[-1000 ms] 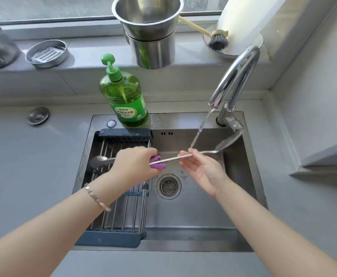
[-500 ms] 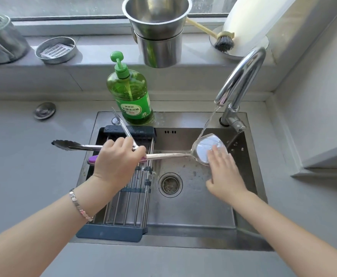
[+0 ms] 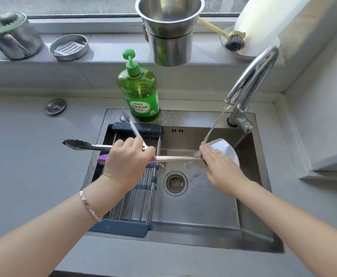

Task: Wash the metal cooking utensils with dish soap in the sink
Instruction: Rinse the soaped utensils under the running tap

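My left hand [image 3: 126, 158] grips the purple handle of a metal ladle [image 3: 225, 149] together with metal tongs [image 3: 83, 145], whose arms stick out to the left and up. The ladle's shaft runs right across the steel sink [image 3: 195, 206] to its bowl, which sits under the running water from the tap [image 3: 251, 76]. My right hand [image 3: 219, 166] lies with straight fingers on the ladle's bowl. A green dish soap bottle [image 3: 141, 90] stands on the sink's back rim.
A roll-up drying rack [image 3: 135, 196] covers the sink's left part. The drain [image 3: 175, 183] lies in the middle. On the window ledge stand stacked steel pots [image 3: 169, 37], a round soap dish [image 3: 68, 47], a metal cup [image 3: 14, 37] and a brush [image 3: 233, 42].
The ladle was turned so its bowl faces the stream. My right hand went from the shaft to the bowl and now rubs over it. The tongs swung out to the left.
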Motion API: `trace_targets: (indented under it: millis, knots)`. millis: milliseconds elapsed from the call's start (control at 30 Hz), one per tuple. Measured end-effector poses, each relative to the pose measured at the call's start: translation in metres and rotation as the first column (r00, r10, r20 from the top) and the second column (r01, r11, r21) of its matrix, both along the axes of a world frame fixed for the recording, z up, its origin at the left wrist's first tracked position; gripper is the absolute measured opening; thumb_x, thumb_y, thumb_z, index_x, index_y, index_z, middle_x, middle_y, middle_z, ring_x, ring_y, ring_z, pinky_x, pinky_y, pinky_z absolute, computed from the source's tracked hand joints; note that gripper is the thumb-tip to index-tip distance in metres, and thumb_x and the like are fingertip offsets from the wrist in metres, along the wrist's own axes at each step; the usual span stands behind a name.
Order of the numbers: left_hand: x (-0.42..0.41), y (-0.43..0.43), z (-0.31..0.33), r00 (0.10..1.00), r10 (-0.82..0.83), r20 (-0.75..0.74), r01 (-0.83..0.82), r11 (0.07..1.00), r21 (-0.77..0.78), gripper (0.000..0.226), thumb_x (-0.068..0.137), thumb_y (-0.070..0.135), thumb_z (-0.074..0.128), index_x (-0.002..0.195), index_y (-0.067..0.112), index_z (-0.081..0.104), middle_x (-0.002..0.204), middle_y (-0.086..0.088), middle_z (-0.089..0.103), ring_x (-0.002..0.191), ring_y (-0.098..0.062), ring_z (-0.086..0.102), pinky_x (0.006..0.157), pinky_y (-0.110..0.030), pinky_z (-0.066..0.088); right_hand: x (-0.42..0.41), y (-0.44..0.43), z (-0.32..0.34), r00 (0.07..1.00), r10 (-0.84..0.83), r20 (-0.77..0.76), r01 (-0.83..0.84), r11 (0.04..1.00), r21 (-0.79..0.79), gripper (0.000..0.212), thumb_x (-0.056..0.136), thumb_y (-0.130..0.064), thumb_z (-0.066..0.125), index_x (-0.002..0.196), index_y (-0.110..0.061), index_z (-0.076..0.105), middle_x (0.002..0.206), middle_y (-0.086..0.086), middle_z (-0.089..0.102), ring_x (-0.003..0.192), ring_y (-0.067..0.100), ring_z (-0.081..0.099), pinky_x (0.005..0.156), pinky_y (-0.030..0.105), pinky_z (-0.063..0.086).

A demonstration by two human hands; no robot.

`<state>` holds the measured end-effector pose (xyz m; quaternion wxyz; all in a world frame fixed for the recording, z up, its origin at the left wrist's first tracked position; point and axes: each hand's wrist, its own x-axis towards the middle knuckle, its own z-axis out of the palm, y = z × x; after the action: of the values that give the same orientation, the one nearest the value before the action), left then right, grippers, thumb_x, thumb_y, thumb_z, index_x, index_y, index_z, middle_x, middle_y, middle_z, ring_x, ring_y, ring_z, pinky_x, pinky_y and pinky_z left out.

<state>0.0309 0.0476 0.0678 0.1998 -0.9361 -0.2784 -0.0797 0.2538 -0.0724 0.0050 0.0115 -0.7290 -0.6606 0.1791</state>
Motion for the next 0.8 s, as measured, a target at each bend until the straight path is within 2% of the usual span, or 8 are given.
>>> trace_targets:
  millis: [100, 233, 300, 400, 533, 667, 733, 800]
  knots:
    - [0.000, -0.003, 0.002, 1.000, 0.009, -0.004, -0.009, 1.000, 0.000, 0.022, 0.067, 0.020, 0.079, 0.057, 0.013, 0.061, 0.050, -0.005, 0.046, 0.041, -0.022, 0.043, 0.046, -0.024, 0.026, 0.004, 0.004, -0.002, 0.988, -0.120, 0.096, 0.121, 0.993, -0.005, 0.073, 0.094, -0.023, 0.041, 0.148, -0.004, -0.004, 0.157, 0.011, -0.010, 0.145, 0.021, -0.008, 0.115, 0.028, -0.006]
    - [0.006, -0.003, 0.002, 0.999, 0.023, 0.022, -0.023, 1.000, 0.005, 0.019, 0.069, 0.017, 0.075, 0.057, 0.013, 0.061, 0.050, -0.005, 0.046, 0.041, -0.021, 0.043, 0.047, -0.024, 0.024, -0.033, 0.017, 0.001, 0.986, -0.056, -0.156, 0.067, 0.996, 0.063, 0.065, 0.097, -0.026, 0.038, 0.148, -0.005, 0.005, 0.158, 0.010, -0.003, 0.146, 0.019, -0.003, 0.115, 0.025, -0.004]
    - [0.014, -0.004, 0.000, 0.998, 0.025, 0.061, -0.025, 1.000, -0.004, 0.017, 0.072, 0.014, 0.067, 0.057, 0.014, 0.059, 0.050, -0.005, 0.046, 0.041, -0.022, 0.044, 0.046, -0.024, 0.025, -0.045, 0.027, 0.009, 0.987, 0.015, -0.161, 0.020, 0.976, 0.215, 0.057, 0.095, -0.024, 0.041, 0.145, -0.004, 0.025, 0.154, 0.013, 0.020, 0.144, 0.024, 0.016, 0.116, 0.031, 0.004]
    - [0.034, -0.007, -0.004, 0.991, 0.054, 0.119, -0.050, 0.998, -0.034, 0.014, 0.067, 0.008, 0.056, 0.056, 0.016, 0.056, 0.052, -0.005, 0.048, 0.043, -0.024, 0.047, 0.045, -0.025, 0.029, -0.063, 0.040, 0.016, 0.985, 0.084, -0.151, -0.004, 0.883, 0.469, 0.043, 0.078, -0.023, 0.041, 0.117, -0.007, 0.050, 0.112, 0.015, 0.061, 0.109, 0.030, 0.051, 0.103, 0.038, 0.030]
    - [0.055, -0.006, -0.012, 0.973, 0.082, 0.216, -0.067, 0.995, -0.076, 0.016, 0.061, 0.007, 0.070, 0.057, 0.015, 0.057, 0.052, -0.005, 0.049, 0.043, -0.024, 0.047, 0.047, -0.024, 0.025, -0.028, 0.036, 0.010, 0.999, 0.044, -0.024, -0.027, 0.870, 0.493, 0.045, 0.073, -0.010, 0.045, 0.118, -0.010, 0.047, 0.102, 0.009, 0.064, 0.098, 0.024, 0.049, 0.093, 0.034, 0.028]
    - [0.073, -0.007, -0.021, 0.967, 0.093, 0.236, -0.061, 0.989, -0.138, 0.026, 0.056, 0.015, 0.083, 0.056, 0.016, 0.057, 0.050, -0.005, 0.049, 0.042, -0.023, 0.047, 0.049, -0.023, 0.024, 0.003, 0.023, 0.001, 0.978, -0.203, -0.039, 0.202, 0.901, 0.385, 0.042, 0.073, -0.001, 0.055, 0.115, -0.002, 0.058, 0.106, 0.012, 0.062, 0.105, 0.034, 0.057, 0.108, 0.045, 0.028]
    - [0.088, -0.010, -0.025, 0.971, 0.130, 0.202, -0.085, 0.973, -0.214, 0.029, 0.049, 0.015, 0.086, 0.057, 0.016, 0.058, 0.052, -0.005, 0.051, 0.043, -0.024, 0.050, 0.050, -0.023, 0.024, -0.005, 0.013, -0.004, 0.985, -0.115, -0.128, 0.160, 0.883, 0.441, 0.043, 0.073, -0.006, 0.053, 0.116, -0.002, 0.058, 0.115, 0.012, 0.060, 0.116, 0.029, 0.050, 0.111, 0.041, 0.025]
    - [0.100, -0.013, -0.028, 0.971, 0.158, 0.177, -0.092, 0.938, -0.335, 0.027, 0.057, 0.025, 0.085, 0.070, 0.015, 0.063, 0.066, -0.007, 0.059, 0.059, -0.027, 0.059, 0.056, -0.027, 0.026, -0.014, 0.002, -0.004, 0.922, -0.131, -0.365, 0.312, 0.807, 0.501, 0.042, 0.077, -0.013, 0.049, 0.117, -0.003, 0.057, 0.118, 0.008, 0.053, 0.118, 0.021, 0.040, 0.109, 0.029, 0.024]
